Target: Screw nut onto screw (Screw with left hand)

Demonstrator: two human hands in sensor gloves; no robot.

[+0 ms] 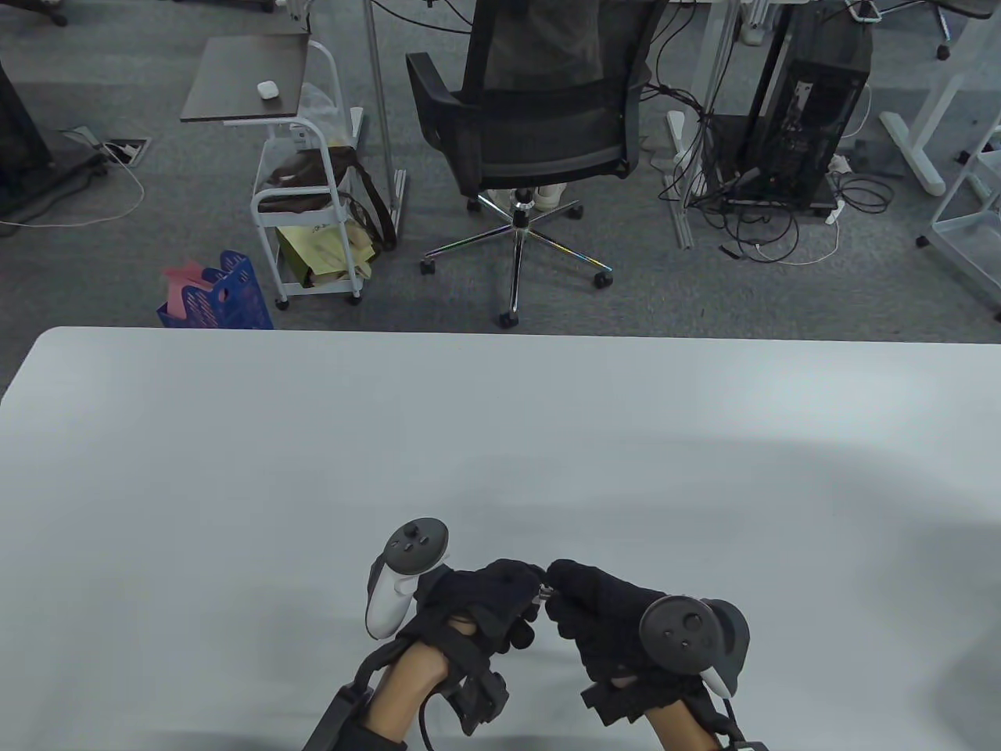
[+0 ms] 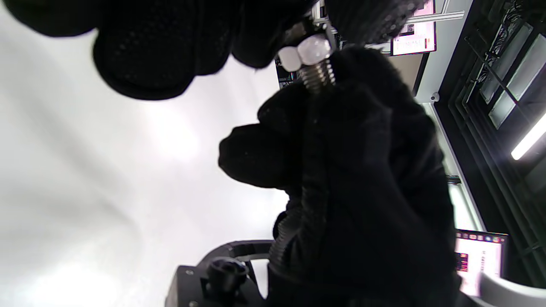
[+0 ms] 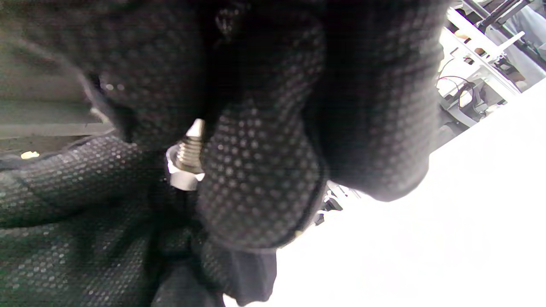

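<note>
My two gloved hands meet low in the middle of the white table (image 1: 500, 438). My left hand (image 1: 525, 588) pinches a silver hex nut (image 2: 306, 52) between its fingertips. My right hand (image 1: 561, 588) grips a threaded metal screw (image 2: 318, 76), whose head is hidden in the glove. The nut sits on the screw's thread. In the right wrist view the screw (image 3: 190, 147) runs up from the nut (image 3: 182, 175) between my right fingers (image 3: 256, 170), with the left hand (image 3: 64, 179) at the lower left. In the table view only a glint of metal (image 1: 542, 594) shows between the hands.
A black office chair (image 1: 539, 117), a white cart (image 1: 309, 203) and a blue basket (image 1: 223, 297) stand on the floor beyond the table's far edge. A computer tower (image 1: 805, 117) with cables is at the back right.
</note>
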